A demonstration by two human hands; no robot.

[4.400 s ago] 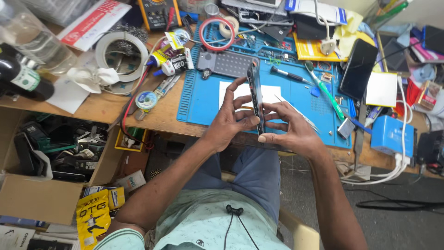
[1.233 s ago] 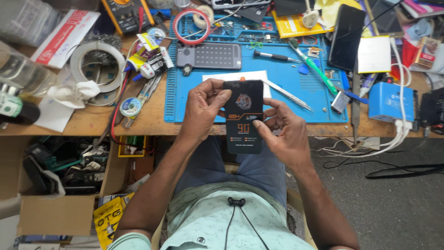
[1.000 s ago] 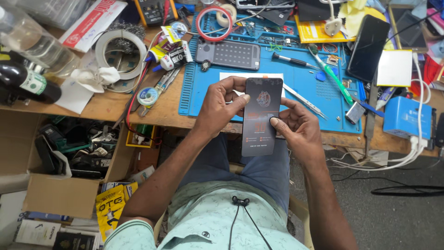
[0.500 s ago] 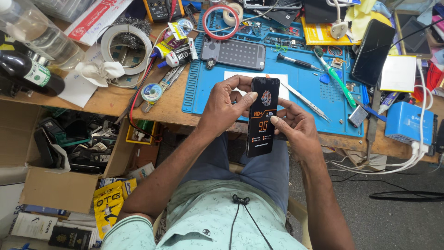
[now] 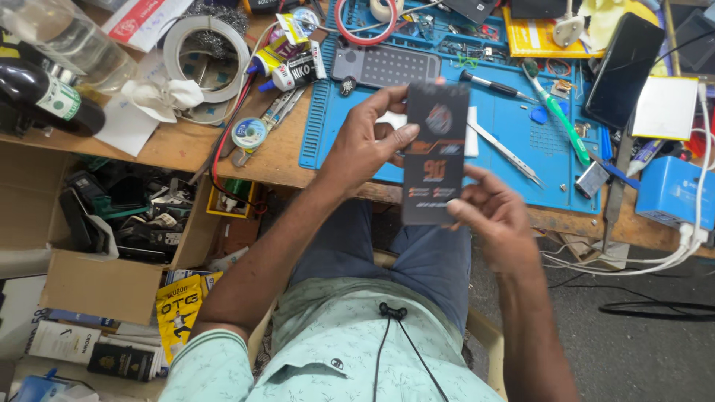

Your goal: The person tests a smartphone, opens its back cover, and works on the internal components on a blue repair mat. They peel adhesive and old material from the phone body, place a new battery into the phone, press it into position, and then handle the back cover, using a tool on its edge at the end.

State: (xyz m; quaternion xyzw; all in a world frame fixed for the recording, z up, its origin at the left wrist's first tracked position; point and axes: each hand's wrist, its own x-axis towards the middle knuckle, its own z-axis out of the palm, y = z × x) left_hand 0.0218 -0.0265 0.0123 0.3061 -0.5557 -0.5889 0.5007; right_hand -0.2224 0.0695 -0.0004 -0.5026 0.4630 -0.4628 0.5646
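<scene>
Bright, even daylight; soft shadows under bench; slight motion blur; wide-angle bending at edges.

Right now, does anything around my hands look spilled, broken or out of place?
Nothing spilled or visibly broken. The dark flat packet sits upright between the left hand and right hand; the blue mat behind is just crowded with tools.

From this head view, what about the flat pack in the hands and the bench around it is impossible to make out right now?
- Back of the dark flat pack: faces away from the head camera.
- White sheet on the blue mat: mostly behind the pack and the left hand.
- Right hand fingertips: tucked behind the pack's edge.
- Clear bottle, top left: cut off by the frame edge.
</scene>
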